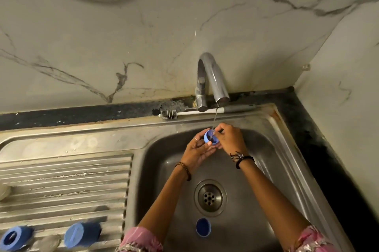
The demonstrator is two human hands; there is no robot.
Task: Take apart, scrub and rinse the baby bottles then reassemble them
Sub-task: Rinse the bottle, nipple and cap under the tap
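Note:
A small blue bottle ring (211, 138) sits under the thin stream from the tap (213, 79). My left hand (198, 150) cups it from below, fingers curled round its side. My right hand (230, 139) pinches a thin tool or small brush into the ring's opening; the tool is mostly hidden. A second blue cap (203, 227) lies in the sink basin near its front. Two blue bottle parts (82, 234) (15, 237) lie on the ribbed drainboard at the lower left.
A grey-bristled bottle brush (170, 114) with a white handle lies along the sink's back rim (123, 126) behind the tap. The drain (210, 197) is at the basin's centre. A pale round object (4, 192) shows at the left edge. Dark counter borders the right side.

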